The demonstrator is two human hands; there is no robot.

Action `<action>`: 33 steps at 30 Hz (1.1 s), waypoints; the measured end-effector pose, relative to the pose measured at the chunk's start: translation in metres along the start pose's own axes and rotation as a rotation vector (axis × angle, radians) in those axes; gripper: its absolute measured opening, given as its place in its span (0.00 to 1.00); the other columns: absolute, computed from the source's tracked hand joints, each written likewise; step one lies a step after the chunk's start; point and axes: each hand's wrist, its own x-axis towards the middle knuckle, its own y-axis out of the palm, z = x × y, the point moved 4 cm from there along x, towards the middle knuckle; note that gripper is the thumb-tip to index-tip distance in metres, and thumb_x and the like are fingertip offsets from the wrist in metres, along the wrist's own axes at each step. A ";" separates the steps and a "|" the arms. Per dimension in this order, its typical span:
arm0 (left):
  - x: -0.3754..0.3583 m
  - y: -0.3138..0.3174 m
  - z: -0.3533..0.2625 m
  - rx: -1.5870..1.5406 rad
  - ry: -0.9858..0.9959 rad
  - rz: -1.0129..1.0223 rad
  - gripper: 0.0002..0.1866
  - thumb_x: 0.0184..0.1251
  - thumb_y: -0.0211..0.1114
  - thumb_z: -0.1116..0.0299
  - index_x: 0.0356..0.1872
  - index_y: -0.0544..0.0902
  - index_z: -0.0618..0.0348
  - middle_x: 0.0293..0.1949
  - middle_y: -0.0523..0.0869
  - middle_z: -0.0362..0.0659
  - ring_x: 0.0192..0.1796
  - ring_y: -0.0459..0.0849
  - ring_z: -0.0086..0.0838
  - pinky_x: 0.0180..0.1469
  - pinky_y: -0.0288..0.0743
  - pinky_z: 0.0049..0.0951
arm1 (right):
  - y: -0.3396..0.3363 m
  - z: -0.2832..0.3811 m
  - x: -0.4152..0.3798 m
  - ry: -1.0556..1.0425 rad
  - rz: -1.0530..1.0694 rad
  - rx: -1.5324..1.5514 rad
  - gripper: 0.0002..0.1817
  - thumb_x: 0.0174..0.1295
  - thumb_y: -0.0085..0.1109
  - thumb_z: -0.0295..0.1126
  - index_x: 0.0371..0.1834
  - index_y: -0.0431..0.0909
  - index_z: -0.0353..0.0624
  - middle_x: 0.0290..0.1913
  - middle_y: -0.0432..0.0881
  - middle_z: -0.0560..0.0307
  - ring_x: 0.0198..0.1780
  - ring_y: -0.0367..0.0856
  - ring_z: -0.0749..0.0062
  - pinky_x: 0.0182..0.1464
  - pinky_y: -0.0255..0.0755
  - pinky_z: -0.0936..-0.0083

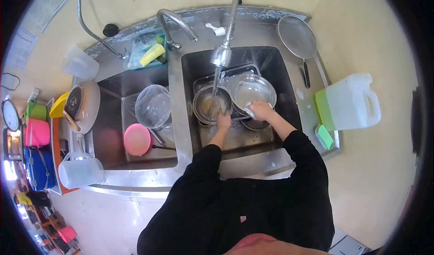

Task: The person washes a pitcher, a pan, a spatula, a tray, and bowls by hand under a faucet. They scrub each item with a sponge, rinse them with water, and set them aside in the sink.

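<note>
In the right-hand sink basin, a steel bowl sits under the running water. My left hand reaches over its near rim, with the fingers inside the bowl and blurred by the water. Beside it a second, shinier steel bowl rests tilted and partly overlaps the first. My right hand is closed at this bowl's near rim on a pale, whitish-yellow sponge. Part of the sponge is hidden under the fingers. Beneath the bowls lie a rectangular tray and another round metal vessel.
A spray faucet hangs over the right basin. The left basin holds a clear round container and a pink bowl. A strainer, a jug of green liquid and a green scrub brush stand at the right.
</note>
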 end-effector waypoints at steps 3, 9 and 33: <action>-0.014 0.003 -0.004 0.754 0.145 0.214 0.24 0.58 0.54 0.61 0.55 0.70 0.59 0.54 0.74 0.55 0.59 0.70 0.40 0.64 0.55 0.42 | 0.026 -0.020 0.024 -0.026 0.101 -0.191 0.08 0.40 0.59 0.28 0.27 0.81 0.44 0.31 0.82 0.50 0.36 0.81 0.58 0.38 0.74 0.64; 0.008 0.013 -0.002 0.990 0.238 0.460 0.13 0.57 0.54 0.69 0.43 0.79 0.56 0.43 0.81 0.47 0.46 0.81 0.38 0.47 0.74 0.39 | 0.054 -0.034 0.021 0.067 0.094 -0.308 0.05 0.41 0.59 0.29 0.23 0.81 0.46 0.30 0.82 0.54 0.36 0.82 0.63 0.37 0.74 0.68; -0.056 -0.140 -0.135 0.349 0.288 -0.152 0.15 0.65 0.47 0.64 0.32 0.75 0.67 0.29 0.82 0.57 0.35 0.81 0.52 0.39 0.72 0.49 | 0.049 0.029 0.032 0.640 -0.501 1.252 0.14 0.50 0.56 0.32 0.35 0.78 0.33 0.30 0.81 0.46 0.28 0.80 0.57 0.32 0.71 0.63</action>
